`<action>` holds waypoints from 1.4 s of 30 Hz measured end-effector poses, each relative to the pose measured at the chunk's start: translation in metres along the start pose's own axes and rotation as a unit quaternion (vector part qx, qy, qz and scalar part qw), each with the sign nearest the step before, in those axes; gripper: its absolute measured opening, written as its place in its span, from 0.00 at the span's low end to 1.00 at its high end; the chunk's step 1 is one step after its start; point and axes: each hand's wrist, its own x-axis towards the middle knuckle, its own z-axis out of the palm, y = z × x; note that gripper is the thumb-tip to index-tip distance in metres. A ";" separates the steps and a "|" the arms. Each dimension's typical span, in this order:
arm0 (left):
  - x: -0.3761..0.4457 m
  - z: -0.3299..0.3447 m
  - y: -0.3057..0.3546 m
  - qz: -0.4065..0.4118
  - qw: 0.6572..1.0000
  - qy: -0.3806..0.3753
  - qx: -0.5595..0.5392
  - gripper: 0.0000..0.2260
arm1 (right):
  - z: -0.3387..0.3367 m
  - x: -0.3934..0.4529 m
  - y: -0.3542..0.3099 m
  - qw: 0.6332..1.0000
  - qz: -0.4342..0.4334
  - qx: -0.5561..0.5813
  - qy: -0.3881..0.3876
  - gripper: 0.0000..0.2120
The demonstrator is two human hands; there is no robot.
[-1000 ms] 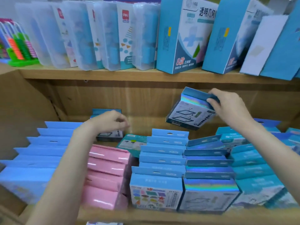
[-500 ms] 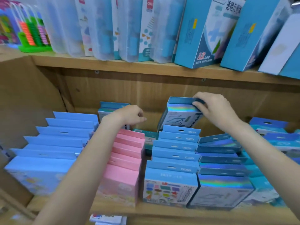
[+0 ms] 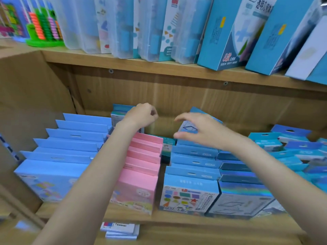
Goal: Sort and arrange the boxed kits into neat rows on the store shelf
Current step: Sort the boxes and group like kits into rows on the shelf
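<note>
**Seating the kit at the back of its row**

My right hand (image 3: 203,131) hovers with fingers spread and loose, holding nothing, just in front of the holographic kit (image 3: 190,128) that leans at the rear of the blue row (image 3: 192,161). My left hand (image 3: 141,114) curls over another kit (image 3: 117,114) behind the pink row (image 3: 145,156); whether it truly grips, I cannot tell. I should square each box upright, flush against its neighbours, without toppling the rows on the shelf (image 3: 159,218).
</note>
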 end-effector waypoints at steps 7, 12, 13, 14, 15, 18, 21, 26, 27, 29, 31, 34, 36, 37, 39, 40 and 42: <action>-0.014 -0.021 0.011 0.018 0.995 0.097 -0.011 0.09 | 0.049 -0.019 -0.060 0.979 -0.059 -0.143 -0.136 0.43; -0.070 -0.034 -0.001 0.080 0.993 0.083 0.014 0.09 | 0.056 -0.014 -0.054 0.977 -0.060 -0.144 -0.149 0.47; -0.081 -0.027 -0.007 0.082 0.994 0.074 0.024 0.10 | 0.056 -0.012 -0.054 0.976 -0.060 -0.143 -0.151 0.48; -0.089 -0.018 -0.011 0.085 0.994 0.062 0.038 0.12 | 0.055 -0.012 -0.055 0.975 -0.062 -0.142 -0.157 0.48; -0.093 -0.010 -0.015 0.094 0.993 0.051 0.056 0.15 | 0.052 -0.011 -0.056 0.975 -0.062 -0.135 -0.165 0.47; -0.094 -0.003 -0.021 0.117 0.988 0.048 0.088 0.20 | 0.022 -0.001 -0.047 0.983 -0.053 -0.047 -0.170 0.34; -0.095 0.000 -0.024 0.125 0.986 0.057 0.096 0.17 | -0.012 0.029 -0.025 0.983 -0.038 0.013 -0.179 0.25; -0.095 -0.002 -0.022 0.145 0.984 0.053 0.088 0.21 | 0.020 0.102 0.000 0.945 -0.011 -0.046 -0.324 0.19; -0.096 -0.002 -0.022 0.149 0.983 0.050 0.092 0.21 | 0.033 0.112 0.001 0.925 -0.003 -0.084 -0.371 0.17; -0.097 -0.002 -0.021 0.142 0.983 0.046 0.105 0.26 | 0.056 0.126 -0.001 0.879 -0.001 -0.153 -0.451 0.15; -0.098 -0.002 -0.020 0.127 0.984 0.043 0.116 0.30 | 0.075 0.131 0.000 0.848 -0.016 -0.185 -0.497 0.16; -0.099 -0.003 -0.019 0.109 0.985 0.031 0.130 0.32 | 0.090 0.133 0.003 0.847 -0.031 -0.194 -0.494 0.24; -0.098 -0.003 -0.019 0.106 0.986 0.027 0.129 0.33 | 0.089 0.134 0.005 0.853 -0.033 -0.186 -0.487 0.20; -0.096 -0.002 -0.020 0.105 0.986 0.028 0.126 0.33 | 0.084 0.133 0.006 0.858 -0.028 -0.184 -0.478 0.16; -0.093 -0.002 -0.020 0.102 0.987 0.030 0.124 0.33 | 0.071 0.130 0.011 0.875 -0.018 -0.175 -0.450 0.11; -0.090 -0.001 -0.021 0.102 0.987 0.031 0.124 0.33 | 0.063 0.130 0.015 0.885 -0.013 -0.163 -0.437 0.09; -0.086 0.000 -0.022 0.102 0.986 0.030 0.125 0.34 | 0.047 0.131 0.024 0.913 0.006 -0.123 -0.389 0.04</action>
